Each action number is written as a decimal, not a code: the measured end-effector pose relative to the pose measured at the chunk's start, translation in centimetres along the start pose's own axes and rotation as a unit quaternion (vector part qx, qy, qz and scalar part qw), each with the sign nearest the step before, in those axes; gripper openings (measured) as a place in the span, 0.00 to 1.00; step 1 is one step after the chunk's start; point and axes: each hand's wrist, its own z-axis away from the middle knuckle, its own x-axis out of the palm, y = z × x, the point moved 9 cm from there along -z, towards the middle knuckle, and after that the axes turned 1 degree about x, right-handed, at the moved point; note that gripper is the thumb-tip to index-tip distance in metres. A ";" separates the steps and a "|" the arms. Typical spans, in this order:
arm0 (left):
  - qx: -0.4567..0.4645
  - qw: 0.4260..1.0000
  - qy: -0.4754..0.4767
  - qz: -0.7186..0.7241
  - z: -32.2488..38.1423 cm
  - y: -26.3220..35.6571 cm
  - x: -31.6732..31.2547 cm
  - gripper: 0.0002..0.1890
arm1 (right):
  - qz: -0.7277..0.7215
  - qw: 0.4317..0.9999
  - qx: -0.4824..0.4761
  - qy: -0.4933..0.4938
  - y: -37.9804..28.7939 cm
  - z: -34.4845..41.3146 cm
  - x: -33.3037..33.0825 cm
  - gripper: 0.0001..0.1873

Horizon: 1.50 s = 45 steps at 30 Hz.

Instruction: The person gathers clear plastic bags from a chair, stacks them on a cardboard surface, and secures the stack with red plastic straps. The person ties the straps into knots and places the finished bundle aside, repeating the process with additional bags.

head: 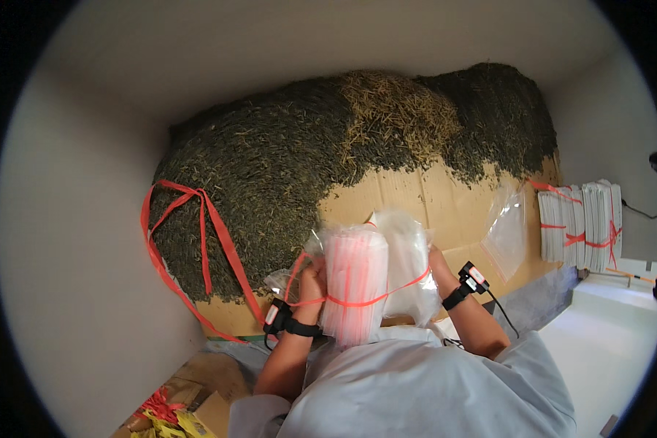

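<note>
A thick bundle of clear zip-lock bags with reddish edges (356, 274) is held up close to my chest. Beside it on the right is a second bundle of clear plastic bags (408, 263). A thin red plastic strap (361, 301) runs around the bags. My left hand (312, 279) grips the left side, with its fingers partly hidden by plastic. From the right, my right hand (439, 268) holds the other bundle, its fingertips tucked out of sight behind it. Both wrists wear black straps with small camera modules.
A large heap of dark dried plant matter (263, 159) with a straw-coloured patch (399, 115) lies on cardboard (383, 191) against the walls. Red strapping (219, 219) loops at left. A flat clear bag (506, 235) and strapped white stacks (577, 224) are at right. Yellow packets (180, 424) lie lower left.
</note>
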 end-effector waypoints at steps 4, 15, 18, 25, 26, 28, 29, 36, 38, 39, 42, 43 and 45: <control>0.013 0.999 0.026 0.037 2.4 1.0 2.5 0.16 | 0.003 0.987 0.132 -0.091 -0.4 0.9 0.7 0.14; -0.113 0.983 0.023 0.144 3.8 -1.8 6.2 0.13 | 0.086 0.959 0.081 -0.259 -2.4 0.7 2.9 0.14; -0.010 0.999 -0.022 0.042 3.6 -0.9 7.1 0.13 | 0.071 0.961 0.069 -0.258 -2.7 1.2 2.7 0.14; 0.204 0.953 0.067 -0.212 5.5 2.7 6.8 0.07 | 0.038 0.964 0.053 -0.257 -2.5 2.3 1.8 0.14; 0.199 0.950 0.058 -0.235 5.6 2.7 7.1 0.07 | 0.035 0.964 0.050 -0.257 -2.5 2.4 1.8 0.14; 0.194 0.943 0.038 -0.268 5.7 2.8 7.4 0.07 | 0.030 0.964 0.045 -0.259 -2.6 2.4 1.7 0.14; 0.141 0.967 0.028 -0.209 5.5 1.9 7.2 0.07 | 0.029 0.964 0.043 -0.259 -2.6 2.5 1.8 0.15; 0.184 0.952 0.079 -0.233 6.6 3.3 8.4 0.08 | 0.026 0.964 0.029 -0.265 -3.0 2.6 1.6 0.15; 0.204 0.965 0.064 -0.154 7.2 3.6 9.3 0.08 | 0.026 0.963 0.028 -0.267 -3.1 2.7 1.4 0.15; 0.233 0.959 0.065 -0.151 7.6 4.1 9.7 0.07 | 0.026 0.963 0.027 -0.268 -3.2 2.9 1.3 0.15; 0.325 0.917 0.020 -0.229 9.3 5.5 10.9 0.08 | 0.025 0.962 0.027 -0.271 -3.4 3.2 1.0 0.15; 0.234 0.969 -0.009 -0.081 8.4 3.9 10.7 0.09 | 0.026 0.962 0.026 -0.271 -3.5 3.3 1.0 0.15; 0.009 0.972 -0.006 0.233 7.4 -0.1 10.4 0.11 | 0.026 0.961 0.023 -0.273 -3.7 3.4 0.9 0.15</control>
